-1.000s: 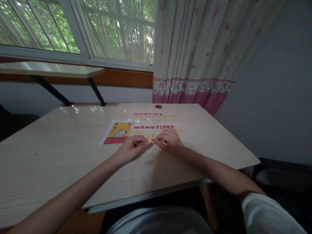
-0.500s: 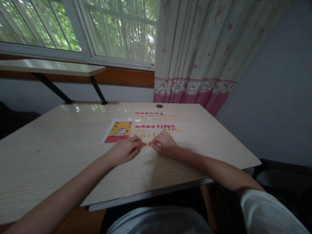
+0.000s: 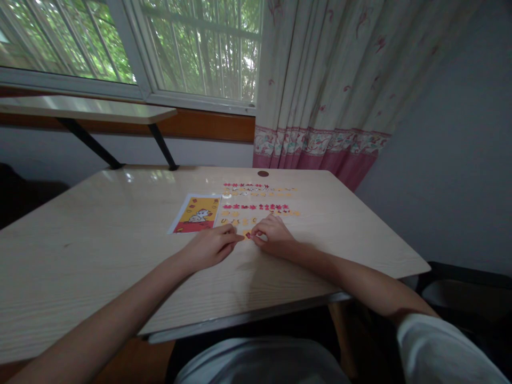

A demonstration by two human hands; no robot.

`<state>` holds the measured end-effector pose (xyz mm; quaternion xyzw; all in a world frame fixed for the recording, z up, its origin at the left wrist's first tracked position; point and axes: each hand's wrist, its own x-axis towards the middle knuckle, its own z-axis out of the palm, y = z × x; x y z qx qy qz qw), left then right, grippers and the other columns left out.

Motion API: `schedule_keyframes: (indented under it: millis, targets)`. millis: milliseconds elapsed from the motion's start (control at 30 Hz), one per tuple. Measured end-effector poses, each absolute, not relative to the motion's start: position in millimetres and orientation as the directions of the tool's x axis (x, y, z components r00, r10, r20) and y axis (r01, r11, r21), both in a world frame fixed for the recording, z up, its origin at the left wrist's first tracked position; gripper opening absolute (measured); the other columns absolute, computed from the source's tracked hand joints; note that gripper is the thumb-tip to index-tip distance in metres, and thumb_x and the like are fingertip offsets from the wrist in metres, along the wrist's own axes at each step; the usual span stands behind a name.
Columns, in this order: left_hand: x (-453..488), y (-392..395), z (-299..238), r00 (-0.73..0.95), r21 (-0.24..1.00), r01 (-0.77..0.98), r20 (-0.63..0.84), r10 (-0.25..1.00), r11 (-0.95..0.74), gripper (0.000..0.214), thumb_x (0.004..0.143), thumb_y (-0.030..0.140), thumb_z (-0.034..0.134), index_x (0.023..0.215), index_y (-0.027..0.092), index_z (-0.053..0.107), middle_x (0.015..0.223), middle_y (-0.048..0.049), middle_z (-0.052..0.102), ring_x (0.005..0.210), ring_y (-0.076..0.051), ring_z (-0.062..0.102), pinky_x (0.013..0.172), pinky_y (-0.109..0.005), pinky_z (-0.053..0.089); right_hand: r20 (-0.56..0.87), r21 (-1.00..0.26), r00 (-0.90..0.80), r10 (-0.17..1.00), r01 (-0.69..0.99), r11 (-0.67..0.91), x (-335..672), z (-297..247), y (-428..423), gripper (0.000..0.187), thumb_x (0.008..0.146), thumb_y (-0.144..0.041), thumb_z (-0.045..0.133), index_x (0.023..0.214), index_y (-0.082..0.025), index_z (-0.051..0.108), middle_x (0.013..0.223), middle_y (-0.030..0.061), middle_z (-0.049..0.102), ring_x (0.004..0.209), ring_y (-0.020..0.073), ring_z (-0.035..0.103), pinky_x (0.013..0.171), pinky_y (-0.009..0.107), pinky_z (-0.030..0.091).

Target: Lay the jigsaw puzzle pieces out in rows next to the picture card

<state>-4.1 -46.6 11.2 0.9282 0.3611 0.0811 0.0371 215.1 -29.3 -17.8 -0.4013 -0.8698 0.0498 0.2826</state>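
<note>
My left hand (image 3: 212,246) rests on the desk, fingers curled together and fingertips at the left edge of a small yellow-and-red puzzle piece (image 3: 248,235). From the other side, my right hand (image 3: 274,234) pinches at the same spot with thumb and forefinger. Whether one piece or two joined ones lie between the fingertips is too small to tell. Just beyond the hands are rows of loose puzzle pieces, with red ones (image 3: 256,207) and yellow ones (image 3: 236,221). Beside them, behind my left hand, lies a picture sheet (image 3: 196,213) of a white cartoon animal on yellow and red.
The pale wooden desk (image 3: 120,256) has a round brown disc (image 3: 263,174) near its back edge. A raised shelf (image 3: 88,110) on black supports stands at the back left. Behind are a window and a flowered curtain (image 3: 320,106); a dark chair (image 3: 468,282) is at right.
Both hands have stayed close together at the small piece, which appears slightly turned between the fingertips. The whole view has shifted slightly.
</note>
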Motion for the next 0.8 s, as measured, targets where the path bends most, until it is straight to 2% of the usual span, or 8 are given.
schedule_keyframes:
  millis: [200,367,633,800]
  targets:
    - [-2.5,-48.5,8.9,0.716,0.108,0.677,0.130,0.686,-0.728,0.033,0.086,0.019,0.038,0.113,0.023,0.057,0.090,-0.0043,0.054,0.077,-0.015,0.056,0.063,-0.024,0.044,0.473,-0.237,-0.575,0.668,0.647,0.725,218.0,-20.6,-30.7,0.013,0.081,-0.028,0.057,0.085,-0.023,0.068,0.080,0.0015,0.065,0.082,0.0158,0.048,0.076,0.030,0.029]
    - [-1.8,-51.0,4.3,0.710,0.094,0.681,0.158,0.686,-0.727,0.033,0.087,0.020,0.037,0.113,0.022,0.056,0.091,-0.0047,0.054,0.079,-0.016,0.056,0.065,-0.025,0.045,0.483,-0.182,-0.606,0.632,0.637,0.749,220.3,-19.8,-34.2,0.016,0.083,-0.030,0.055,0.084,-0.021,0.068,0.078,0.0029,0.065,0.079,0.0158,0.047,0.073,0.030,0.029]
    - [4.3,-57.9,7.5,0.698,0.005,0.708,0.143,0.701,-0.706,0.029,0.087,0.020,0.037,0.109,0.021,0.056,0.091,-0.0051,0.056,0.080,-0.018,0.057,0.064,-0.026,0.045,0.458,-0.207,-0.606,0.651,0.640,0.740,220.0,-14.1,-39.2,0.017,0.084,-0.028,0.053,0.083,-0.019,0.068,0.076,0.0029,0.065,0.079,0.0155,0.048,0.073,0.030,0.030]
    - [7.8,-61.3,9.2,0.673,-0.006,0.734,0.144,0.726,-0.679,0.029,0.087,0.020,0.036,0.110,0.018,0.054,0.093,-0.0064,0.057,0.083,-0.018,0.057,0.067,-0.027,0.046,0.464,-0.222,-0.591,0.660,0.644,0.732,221.0,-12.9,-40.2,0.016,0.082,-0.025,0.053,0.090,-0.020,0.067,0.081,0.0028,0.065,0.080,0.0159,0.047,0.075,0.030,0.030]
